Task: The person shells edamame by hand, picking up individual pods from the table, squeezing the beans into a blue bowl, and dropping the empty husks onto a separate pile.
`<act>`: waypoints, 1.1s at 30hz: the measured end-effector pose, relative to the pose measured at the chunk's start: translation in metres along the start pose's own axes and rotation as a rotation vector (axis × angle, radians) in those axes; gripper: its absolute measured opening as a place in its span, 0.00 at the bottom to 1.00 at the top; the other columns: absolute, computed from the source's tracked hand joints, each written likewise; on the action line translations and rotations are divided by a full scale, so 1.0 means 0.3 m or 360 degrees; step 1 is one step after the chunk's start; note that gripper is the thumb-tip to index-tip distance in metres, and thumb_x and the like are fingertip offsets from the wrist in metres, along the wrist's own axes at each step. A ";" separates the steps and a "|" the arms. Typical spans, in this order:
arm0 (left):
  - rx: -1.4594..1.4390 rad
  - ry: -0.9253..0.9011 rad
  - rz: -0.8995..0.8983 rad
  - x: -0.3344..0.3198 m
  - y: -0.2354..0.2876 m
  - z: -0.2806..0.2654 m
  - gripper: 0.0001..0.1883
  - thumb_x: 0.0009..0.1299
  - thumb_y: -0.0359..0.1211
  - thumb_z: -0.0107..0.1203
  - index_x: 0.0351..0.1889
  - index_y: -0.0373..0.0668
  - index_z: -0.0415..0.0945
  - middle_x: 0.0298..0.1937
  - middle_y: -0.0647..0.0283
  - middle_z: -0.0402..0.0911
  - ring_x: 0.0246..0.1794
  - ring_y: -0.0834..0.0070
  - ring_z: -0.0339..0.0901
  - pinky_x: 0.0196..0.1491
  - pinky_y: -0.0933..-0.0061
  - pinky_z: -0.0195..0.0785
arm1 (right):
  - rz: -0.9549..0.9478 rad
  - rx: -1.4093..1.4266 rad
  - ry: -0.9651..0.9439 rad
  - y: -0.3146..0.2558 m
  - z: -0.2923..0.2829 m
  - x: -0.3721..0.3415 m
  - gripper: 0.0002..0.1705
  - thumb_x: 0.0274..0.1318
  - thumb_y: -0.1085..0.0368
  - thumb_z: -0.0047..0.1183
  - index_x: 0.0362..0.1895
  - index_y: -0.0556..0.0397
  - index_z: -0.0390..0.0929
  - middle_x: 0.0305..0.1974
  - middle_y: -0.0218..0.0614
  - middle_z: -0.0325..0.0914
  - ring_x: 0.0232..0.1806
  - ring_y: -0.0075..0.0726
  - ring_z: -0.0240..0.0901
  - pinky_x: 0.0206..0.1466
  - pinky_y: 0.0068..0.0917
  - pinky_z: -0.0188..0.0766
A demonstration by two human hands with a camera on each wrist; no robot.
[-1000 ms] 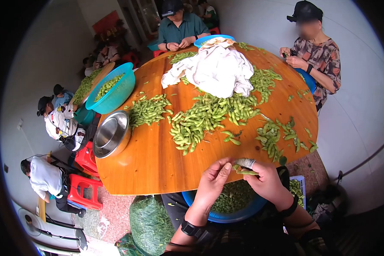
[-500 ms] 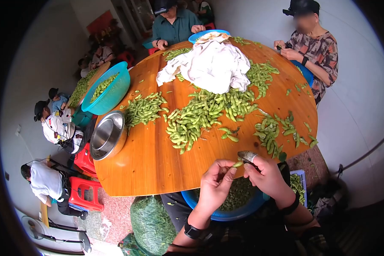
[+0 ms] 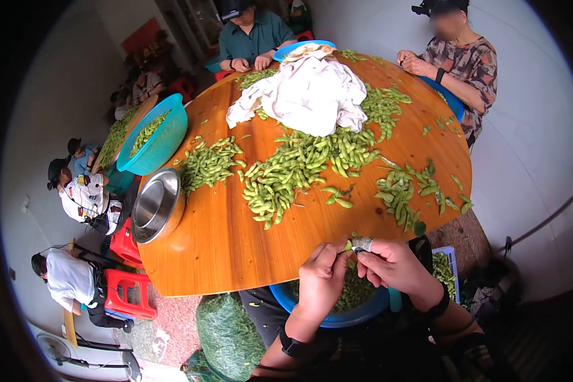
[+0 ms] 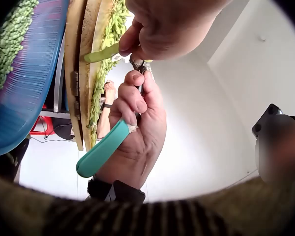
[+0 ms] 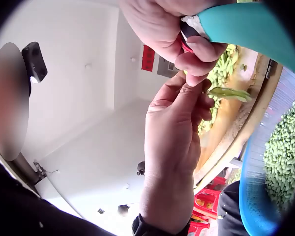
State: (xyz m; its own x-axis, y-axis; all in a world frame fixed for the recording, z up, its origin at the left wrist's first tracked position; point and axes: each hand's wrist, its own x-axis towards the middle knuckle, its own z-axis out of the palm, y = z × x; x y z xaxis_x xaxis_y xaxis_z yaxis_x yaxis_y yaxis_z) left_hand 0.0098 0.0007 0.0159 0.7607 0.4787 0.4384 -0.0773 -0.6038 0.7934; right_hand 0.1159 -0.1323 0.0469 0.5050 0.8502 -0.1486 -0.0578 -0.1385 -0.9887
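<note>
My left hand (image 3: 320, 280) pinches a green soybean pod (image 5: 230, 94), its free end jutting past the fingertips. Against it works my right hand (image 3: 398, 267), whose curled fingers grip a small tool with a teal handle (image 4: 102, 151). The tool's grip near the fingers is dark, with white wrapping. A grey wrapping (image 3: 361, 243) covers the right index finger. Both hands meet over the table's near edge, fingertips right beside each other. Below them sits a blue basin (image 3: 356, 318) of shelled green beans (image 5: 285, 155).
The round wooden table (image 3: 216, 254) bears pod piles (image 3: 299, 169), a white cloth (image 3: 312, 95), metal bowls (image 3: 156, 207) and a teal basin (image 3: 172, 130). A net bag (image 3: 226, 334) stands on the floor; a crate (image 3: 453, 267) is at right. Several people sit around.
The hands parted slightly half a second ago, with the pod in the left hand; now their fingertips are together again. The head view has shifted, so the table's contents appear further left.
</note>
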 end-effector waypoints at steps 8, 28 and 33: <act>-0.0031 -0.0118 -0.0110 -0.005 0.009 0.004 0.15 0.66 0.21 0.55 0.52 0.38 0.75 0.31 0.54 0.79 0.27 0.64 0.80 0.31 0.71 0.73 | -0.0067 -0.0049 0.0041 0.015 0.003 -0.006 0.08 0.66 0.69 0.47 0.35 0.60 0.75 0.23 0.29 0.75 0.17 0.15 0.66 0.18 0.17 0.59; -0.1759 -0.0379 -0.1085 0.045 -0.099 -0.006 0.13 0.76 0.28 0.41 0.54 0.39 0.71 0.37 0.63 0.80 0.24 0.83 0.72 0.27 0.84 0.66 | -0.0099 0.0101 0.0017 0.046 -0.012 0.064 0.09 0.67 0.69 0.44 0.44 0.59 0.75 0.22 0.25 0.70 0.15 0.14 0.59 0.17 0.15 0.53; -0.1872 -0.0274 -0.1276 0.073 -0.109 -0.004 0.14 0.69 0.23 0.41 0.51 0.37 0.72 0.34 0.60 0.80 0.24 0.82 0.70 0.27 0.84 0.64 | -0.0100 0.0239 0.0049 0.008 0.002 0.063 0.09 0.67 0.70 0.44 0.44 0.59 0.76 0.22 0.25 0.70 0.16 0.13 0.59 0.18 0.15 0.54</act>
State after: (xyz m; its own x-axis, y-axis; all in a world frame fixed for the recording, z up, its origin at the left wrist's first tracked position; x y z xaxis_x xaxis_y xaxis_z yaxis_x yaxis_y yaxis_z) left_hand 0.0282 0.0318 0.0000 0.9140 0.2983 -0.2748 -0.0119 0.6969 0.7170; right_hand 0.1247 -0.1162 0.0417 0.5378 0.8385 -0.0878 -0.1522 -0.0059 -0.9883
